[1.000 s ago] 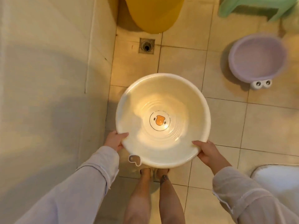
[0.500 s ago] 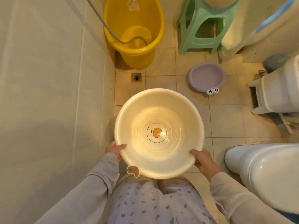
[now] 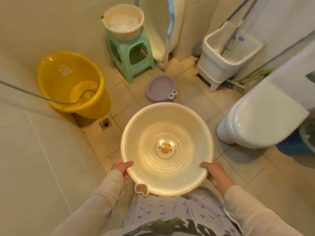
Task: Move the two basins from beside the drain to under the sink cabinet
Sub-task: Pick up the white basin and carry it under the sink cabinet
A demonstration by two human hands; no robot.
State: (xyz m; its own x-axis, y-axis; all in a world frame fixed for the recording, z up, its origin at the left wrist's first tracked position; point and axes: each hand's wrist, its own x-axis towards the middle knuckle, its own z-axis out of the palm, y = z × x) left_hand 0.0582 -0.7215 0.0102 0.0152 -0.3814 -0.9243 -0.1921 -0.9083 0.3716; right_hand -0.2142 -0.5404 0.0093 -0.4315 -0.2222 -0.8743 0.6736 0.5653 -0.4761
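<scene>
Head view: cream basin (image 3: 167, 149) up off the floor, left hand (image 3: 121, 167) and right hand (image 3: 215, 173) each clamped on its near rim.
Looks light, stiff, glossy plastic, maybe slick; opposite rim edges are the sensible hold. Empty, ringed bottom, orange cartoon print. Purple basin (image 3: 160, 88) waits on the tiles.

fingers (image 3: 127, 176) hidden under cream basin (image 3: 187, 133)

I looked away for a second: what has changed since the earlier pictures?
The cream basin has been lifted higher and carried back from the floor drain as the person straightened up. Left hand and right hand still grip its rim. The purple basin stays on the floor.
</scene>
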